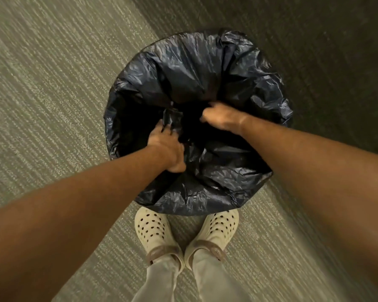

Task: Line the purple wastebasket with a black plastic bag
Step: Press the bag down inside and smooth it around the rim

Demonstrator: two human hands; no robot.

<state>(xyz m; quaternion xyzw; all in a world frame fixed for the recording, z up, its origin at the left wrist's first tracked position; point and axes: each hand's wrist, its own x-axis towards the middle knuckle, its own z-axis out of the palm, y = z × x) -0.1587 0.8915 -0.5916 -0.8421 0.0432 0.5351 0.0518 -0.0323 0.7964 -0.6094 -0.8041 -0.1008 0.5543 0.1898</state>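
A black plastic bag (196, 79) drapes over a round bin on grey carpet (42, 83), hiding it. The left hand (169, 149) pinches a fold inside; the right hand (222, 117) is blurred, its grip unclear. Cream clogs (152, 231) stand just near.
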